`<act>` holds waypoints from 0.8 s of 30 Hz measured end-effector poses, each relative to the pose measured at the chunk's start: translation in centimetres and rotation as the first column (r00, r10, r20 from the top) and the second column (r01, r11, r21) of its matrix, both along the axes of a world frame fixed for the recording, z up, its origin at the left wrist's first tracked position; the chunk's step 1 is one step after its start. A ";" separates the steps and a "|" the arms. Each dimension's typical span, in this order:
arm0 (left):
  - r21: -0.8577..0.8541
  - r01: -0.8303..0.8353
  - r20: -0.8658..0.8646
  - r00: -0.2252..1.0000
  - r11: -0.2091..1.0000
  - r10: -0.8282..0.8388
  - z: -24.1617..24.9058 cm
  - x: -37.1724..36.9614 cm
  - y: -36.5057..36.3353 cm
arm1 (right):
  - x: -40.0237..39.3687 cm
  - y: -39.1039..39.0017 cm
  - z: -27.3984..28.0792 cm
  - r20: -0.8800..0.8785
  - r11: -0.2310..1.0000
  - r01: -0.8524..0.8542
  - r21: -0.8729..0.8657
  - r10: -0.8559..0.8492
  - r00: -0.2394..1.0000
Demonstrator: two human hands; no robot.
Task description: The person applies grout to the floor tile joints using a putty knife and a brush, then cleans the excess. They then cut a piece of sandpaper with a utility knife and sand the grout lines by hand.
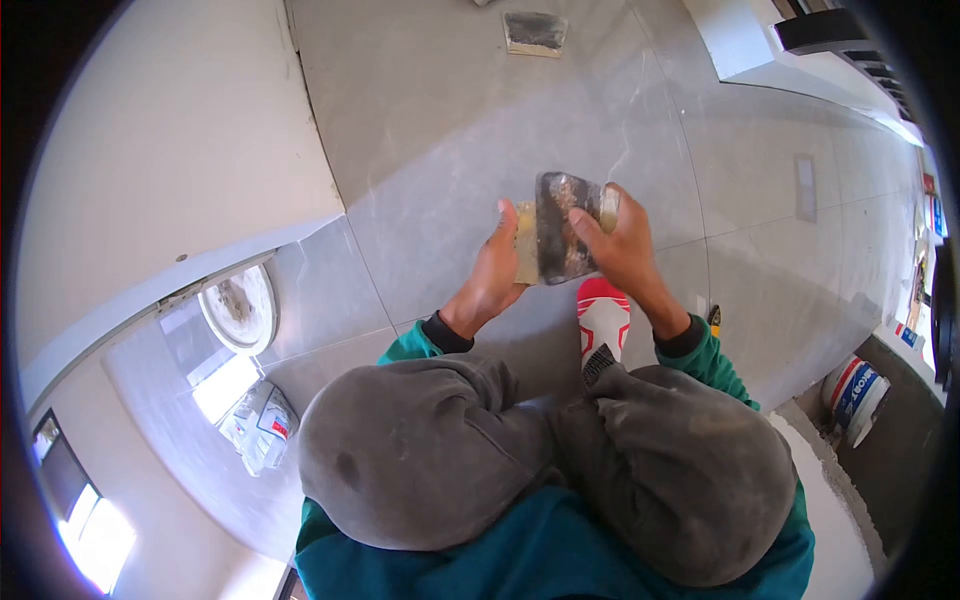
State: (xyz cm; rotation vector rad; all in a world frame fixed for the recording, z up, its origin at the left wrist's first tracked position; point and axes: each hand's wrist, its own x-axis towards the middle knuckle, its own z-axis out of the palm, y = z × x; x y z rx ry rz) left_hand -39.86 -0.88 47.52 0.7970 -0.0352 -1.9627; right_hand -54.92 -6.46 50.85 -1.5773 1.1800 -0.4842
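In front of my knees, both hands hold a flat yellowish block (526, 243) with a dark, worn sheet (557, 235) over it that looks like sandpaper. My left hand (491, 268) grips the block's left side, thumb pointing up along the edge and fingers mostly hidden beneath. Closed round the right end, my right hand (628, 245) presses its thumb onto the dark face. Brown scuffed patches show on that face. Farther ahead on the floor lies a similar block (535, 33) with a dark top and pale edge.
Large grey tiles (620, 120) cover the floor. A white wall (180, 130) runs along the left. A round white lid or bucket (240, 308) and a clear plastic bag or bottle (262, 428) are at left. A labelled bucket (855, 398) stands right, and my red-and-white shoe (603, 322) is below the block.
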 end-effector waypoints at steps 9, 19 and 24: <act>-0.075 -0.046 -0.040 0.998 0.996 0.043 -0.2 0.9 0.4 | 0.2 1.5 0.3 0.074 0.995 -0.096 0.029 0.094 0.993; -0.046 -0.103 -0.040 0.994 0.994 0.101 0.3 0.7 0.2 | 0.3 2.9 -1.1 0.029 0.980 -0.186 -0.068 0.189 0.982; -0.022 -0.155 -0.102 0.983 0.988 0.152 -0.1 1.0 0.4 | 0.4 3.2 -0.6 0.114 0.976 -0.216 -0.002 0.215 0.970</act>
